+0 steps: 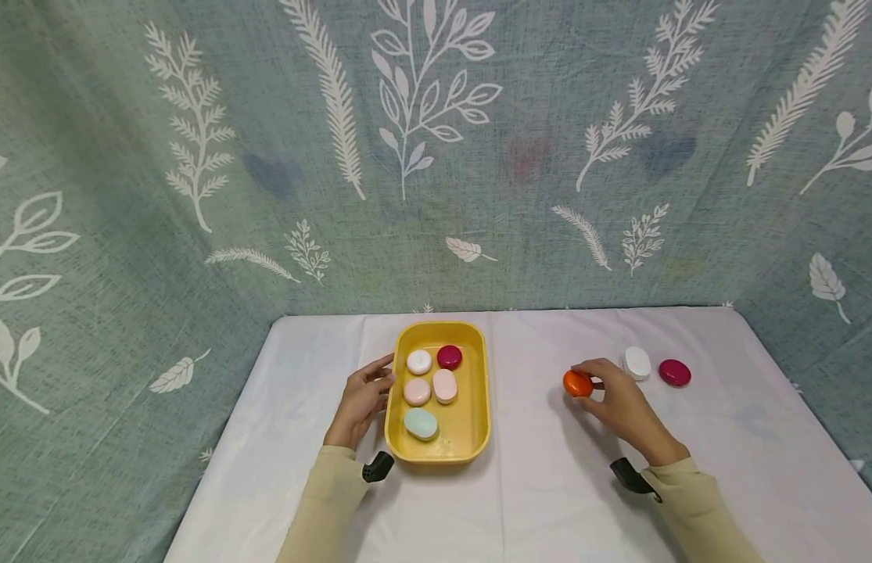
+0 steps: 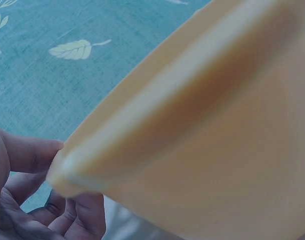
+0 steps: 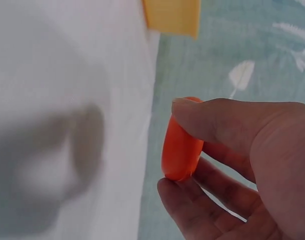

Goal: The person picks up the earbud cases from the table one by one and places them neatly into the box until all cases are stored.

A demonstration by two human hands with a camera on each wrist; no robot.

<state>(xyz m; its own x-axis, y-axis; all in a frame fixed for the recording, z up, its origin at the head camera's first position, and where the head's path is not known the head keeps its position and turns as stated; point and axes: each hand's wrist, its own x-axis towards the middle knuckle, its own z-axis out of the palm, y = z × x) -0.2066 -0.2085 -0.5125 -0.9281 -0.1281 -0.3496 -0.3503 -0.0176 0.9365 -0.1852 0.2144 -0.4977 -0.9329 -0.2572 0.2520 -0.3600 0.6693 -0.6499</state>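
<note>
My right hand (image 1: 624, 408) pinches an orange soap bar (image 1: 578, 384) above the white cloth, to the right of the yellow tray (image 1: 439, 456). In the right wrist view, thumb and fingertips press opposite edges of the orange soap bar (image 3: 181, 147). My left hand (image 1: 358, 405) holds the tray's left side. The left wrist view has the hand's fingers on both sides of the yellow rim (image 2: 137, 120). Inside the tray lie a white soap (image 1: 419, 361), a crimson soap (image 1: 450, 357), two pink soaps (image 1: 418, 392) and a mint green one (image 1: 421, 424).
Beyond my right hand, a white soap (image 1: 636, 363) and a crimson soap (image 1: 675, 373) lie on the white-covered table (image 1: 534, 500). A green leaf-patterned curtain (image 1: 436, 234) stands along the back and both sides.
</note>
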